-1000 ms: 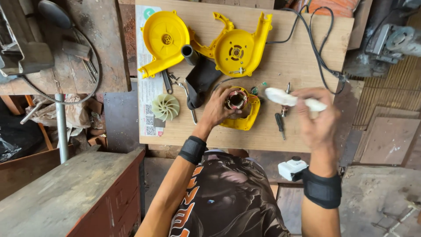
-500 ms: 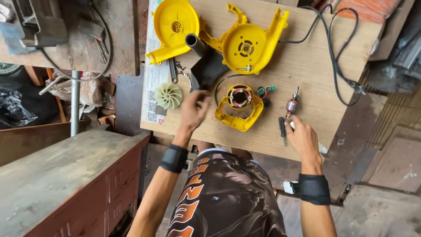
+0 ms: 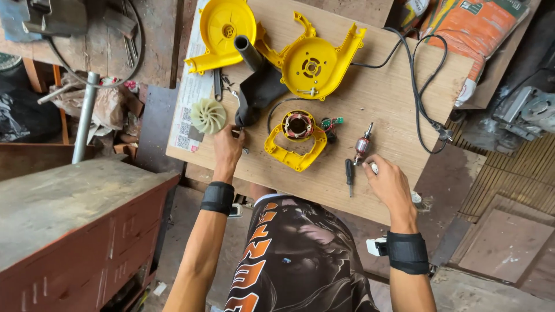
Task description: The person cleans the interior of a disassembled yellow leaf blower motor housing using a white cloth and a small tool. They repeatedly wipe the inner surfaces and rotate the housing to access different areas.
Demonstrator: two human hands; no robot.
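Observation:
A taken-apart yellow blower lies on a wooden board [image 3: 393,115]. My left hand [image 3: 228,147] rests on the board between the cream fan wheel [image 3: 208,115] and the yellow motor mount with its copper stator [image 3: 296,137]. Its fingertips are bent over a small metal piece, and the grip is hidden. My right hand [image 3: 390,185] lies closed around a white stick-like tool [image 3: 374,167], whose ends show on both sides of the hand. It is just right of a black screwdriver [image 3: 348,173] and below the rotor [image 3: 362,145].
Two yellow housing halves [image 3: 225,29] [image 3: 318,60] and a black nozzle [image 3: 254,86] lie at the board's far side. A black power cord [image 3: 416,86] loops at the right. A grey-topped bench [image 3: 69,202] stands at the left, with a metal pipe [image 3: 84,115] and orange bags [image 3: 491,34] nearby.
My left hand left the stator and moved left toward the fan wheel. My right hand came down with the white tool to the board beside the screwdriver.

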